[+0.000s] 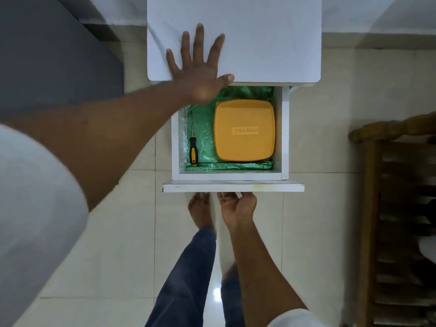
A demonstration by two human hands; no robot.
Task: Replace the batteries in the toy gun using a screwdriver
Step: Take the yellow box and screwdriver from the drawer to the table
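Observation:
A white cabinet's drawer is pulled out toward me. Inside, on a green liner, a screwdriver with a black and yellow handle lies along the left wall, tip pointing away. Beside it sits a square yellow lidded box. My left hand lies flat with fingers spread on the white cabinet top. My right hand is under the drawer's front panel, fingers curled up against its lower edge. No toy gun or batteries are visible.
A dark grey surface fills the left side. A wooden slatted piece of furniture stands at the right. My bare foot and jeans-clad legs stand on the pale tiled floor just in front of the drawer.

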